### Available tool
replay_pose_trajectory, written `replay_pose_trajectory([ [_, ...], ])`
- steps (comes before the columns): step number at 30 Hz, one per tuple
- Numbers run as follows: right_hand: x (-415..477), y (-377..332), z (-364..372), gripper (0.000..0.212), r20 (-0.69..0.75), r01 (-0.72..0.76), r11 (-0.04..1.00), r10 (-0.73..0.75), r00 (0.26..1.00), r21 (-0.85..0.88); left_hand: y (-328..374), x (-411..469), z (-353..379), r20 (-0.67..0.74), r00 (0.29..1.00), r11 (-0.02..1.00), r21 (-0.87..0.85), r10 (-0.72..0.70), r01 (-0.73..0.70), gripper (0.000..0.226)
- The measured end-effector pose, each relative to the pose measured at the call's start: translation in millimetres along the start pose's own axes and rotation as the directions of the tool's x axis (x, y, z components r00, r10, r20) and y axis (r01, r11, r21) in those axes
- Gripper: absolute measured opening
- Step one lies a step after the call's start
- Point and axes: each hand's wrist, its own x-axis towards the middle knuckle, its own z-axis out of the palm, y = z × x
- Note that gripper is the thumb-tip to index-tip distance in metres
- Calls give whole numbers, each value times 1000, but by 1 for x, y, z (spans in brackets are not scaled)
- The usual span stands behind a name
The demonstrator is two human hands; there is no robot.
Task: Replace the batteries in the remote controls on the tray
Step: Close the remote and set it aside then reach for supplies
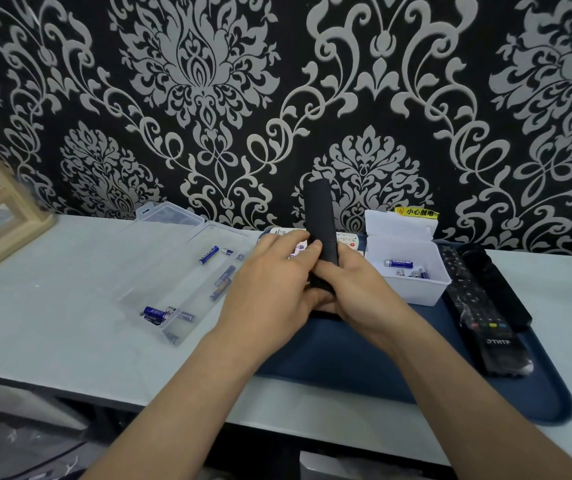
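Note:
Both my hands hold a slim black remote (pixel 319 216) upright above the dark blue tray (pixel 364 362). My left hand (pixel 277 275) grips its lower part from the left, thumb pressed on its back. My right hand (pixel 357 289) wraps round its bottom end from the right. Two more black remotes lie at the tray's right side: a buttoned one (pixel 478 306) and a plain one (pixel 495 282). A white box (pixel 412 268) on the tray holds several blue batteries (pixel 398 263).
A clear plastic case (pixel 187 268) lies open on the white table left of the tray, with several blue batteries (pixel 154 312) in it. A wooden frame (pixel 3 209) stands at far left. Patterned wallpaper backs the table. White remotes (pixel 346 241) lie behind my hands.

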Motion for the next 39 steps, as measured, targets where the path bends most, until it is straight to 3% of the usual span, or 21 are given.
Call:
replay_pose_trajectory([
  [2, -2, -3, -2, 21, 19, -12, 998, 14, 1000, -68, 0, 1, -4, 30, 996, 994, -68, -87, 89, 78],
  [4, -5, -5, -3, 19, 61, -23, 980, 36, 997, -198, 1, 2, -10, 172, 966, 967, -137, -192, 216, 105],
  [6, -7, -5, -3, 22, 105, -34, 962, 65, 992, -271, 1, 1, -14, 285, 930, 955, -115, -231, 273, 115],
  [11, -15, -12, -8, 18, 212, -29, 948, 101, 972, -316, 2, 4, -13, 342, 917, 972, -38, -204, 230, 103],
  [18, -18, -16, -8, 13, 227, -44, 939, 128, 965, -342, -5, 6, -9, 341, 926, 948, -204, -164, 243, 94],
  [22, -17, -15, -9, 13, 157, -76, 948, 130, 979, -310, -8, 5, -5, 365, 925, 909, -340, -107, 240, 89],
  [27, -14, -16, -18, 17, -65, 65, 981, -78, 995, -180, 2, 9, -6, 315, 948, 892, -417, -38, 175, 95],
  [30, -20, -24, -25, 19, -142, 109, 990, -121, 982, -89, 13, 11, -5, 253, 966, 851, -494, -56, 178, 106],
  [35, -34, -36, -42, 21, -146, 130, 980, -152, 977, -149, 31, 15, -3, 195, 979, 828, -540, -52, 152, 107],
  [39, -48, -41, -60, 22, -254, 157, 979, -185, 949, -128, 49, 22, 9, 231, 973, 811, -570, 0, 135, 94],
])
